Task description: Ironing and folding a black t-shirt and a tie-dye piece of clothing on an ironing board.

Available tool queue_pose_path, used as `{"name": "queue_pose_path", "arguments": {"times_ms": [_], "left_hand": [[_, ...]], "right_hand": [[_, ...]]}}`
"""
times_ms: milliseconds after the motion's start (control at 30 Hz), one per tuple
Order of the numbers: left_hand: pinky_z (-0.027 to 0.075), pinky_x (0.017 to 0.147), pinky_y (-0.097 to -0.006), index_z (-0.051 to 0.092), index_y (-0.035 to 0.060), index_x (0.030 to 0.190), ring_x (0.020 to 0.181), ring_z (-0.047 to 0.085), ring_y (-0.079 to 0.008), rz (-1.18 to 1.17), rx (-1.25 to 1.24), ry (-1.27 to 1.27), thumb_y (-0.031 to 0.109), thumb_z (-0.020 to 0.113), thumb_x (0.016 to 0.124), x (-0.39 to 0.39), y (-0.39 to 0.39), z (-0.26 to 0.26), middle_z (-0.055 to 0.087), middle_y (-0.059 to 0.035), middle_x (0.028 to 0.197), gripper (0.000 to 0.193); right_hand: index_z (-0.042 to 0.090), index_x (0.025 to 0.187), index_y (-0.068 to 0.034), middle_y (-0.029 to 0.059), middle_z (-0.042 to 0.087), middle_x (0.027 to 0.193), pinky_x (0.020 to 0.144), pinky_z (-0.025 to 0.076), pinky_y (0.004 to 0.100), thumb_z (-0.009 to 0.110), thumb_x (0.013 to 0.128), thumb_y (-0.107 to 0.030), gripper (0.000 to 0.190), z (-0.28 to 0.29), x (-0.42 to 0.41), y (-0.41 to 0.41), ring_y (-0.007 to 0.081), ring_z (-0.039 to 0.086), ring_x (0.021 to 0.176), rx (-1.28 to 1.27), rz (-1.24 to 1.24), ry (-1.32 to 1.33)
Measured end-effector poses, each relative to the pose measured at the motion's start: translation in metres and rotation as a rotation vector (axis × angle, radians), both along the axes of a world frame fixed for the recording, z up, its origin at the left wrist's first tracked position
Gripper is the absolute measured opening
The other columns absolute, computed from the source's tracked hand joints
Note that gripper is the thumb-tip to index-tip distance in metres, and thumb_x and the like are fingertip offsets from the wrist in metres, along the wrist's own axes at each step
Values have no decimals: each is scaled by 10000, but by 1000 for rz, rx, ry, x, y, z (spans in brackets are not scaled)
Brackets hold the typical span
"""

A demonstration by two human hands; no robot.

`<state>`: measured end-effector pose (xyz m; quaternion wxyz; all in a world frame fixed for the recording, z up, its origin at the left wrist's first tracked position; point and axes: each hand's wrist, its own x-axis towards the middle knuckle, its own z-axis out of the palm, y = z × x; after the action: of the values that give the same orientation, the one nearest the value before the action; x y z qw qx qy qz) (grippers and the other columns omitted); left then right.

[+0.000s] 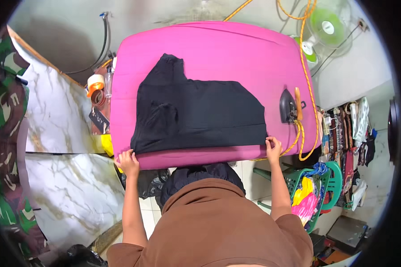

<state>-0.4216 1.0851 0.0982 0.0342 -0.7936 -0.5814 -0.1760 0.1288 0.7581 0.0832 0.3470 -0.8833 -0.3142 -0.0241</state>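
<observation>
A black garment point(217, 110), seemingly a shirt folded lengthwise, is spread on a pink cloth-covered ironing table point(227, 50). One sleeve-like part reaches away from me at its left, and wrinkles show in the left half. My left hand point(129, 163) pinches the near left corner of the garment at the table's front edge. The near right corner is between the thumb and fingers of my right hand point(273, 149). Right of the garment rests an electric iron point(288, 106) with a wooden handle point(298, 103), its pointed tip facing away from me.
The iron's yellow cord point(309, 100) loops along the table's right side. A fan point(327, 28) stands at the back right. On the right, a green basket point(320, 210) holds colourful cloth near a green plastic chair point(336, 185). Tape rolls point(96, 81) lie left of the table.
</observation>
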Motion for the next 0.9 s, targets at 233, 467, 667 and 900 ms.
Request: {"name": "queue_pose_path", "arguments": {"times_ms": [233, 467, 667, 900], "left_hand": [[327, 966, -456, 665, 158, 986, 992, 584, -210, 80, 10, -125, 196, 680, 855, 17, -6, 4, 688, 22, 977, 137], [302, 1029, -506, 629, 133, 1094, 1066, 556, -240, 192, -40, 14, 165, 659, 834, 43, -18, -1, 651, -28, 1091, 263], [174, 1145, -585, 605, 132, 1211, 1272, 473, -234, 66, 63, -109, 181, 641, 842, 122, -20, 23, 562, -29, 1279, 374], [280, 1086, -525, 644, 162, 1114, 1157, 520, -193, 93, 174, -215, 222, 640, 893, 189, 47, 10, 595, 17, 1147, 229]], "right_hand": [[744, 981, -245, -11, 679, 991, 981, 342, 465, 685, 861, -203, 140, 3, 0, 3, 231, 577, 1069, -149, -34, -46], [718, 986, -241, 25, 610, 1136, 1021, 307, 505, 652, 800, -150, 218, 4, -15, 12, 262, 513, 1187, -415, -259, -202], [665, 1066, -187, 64, 548, 1295, 1063, 260, 542, 627, 777, -137, 296, 55, -84, 110, 286, 425, 1322, -202, 93, -454], [700, 945, -169, 55, 549, 1301, 1112, 215, 607, 668, 840, -227, 124, 52, -169, 239, 296, 408, 1344, -12, 632, -351]]}}
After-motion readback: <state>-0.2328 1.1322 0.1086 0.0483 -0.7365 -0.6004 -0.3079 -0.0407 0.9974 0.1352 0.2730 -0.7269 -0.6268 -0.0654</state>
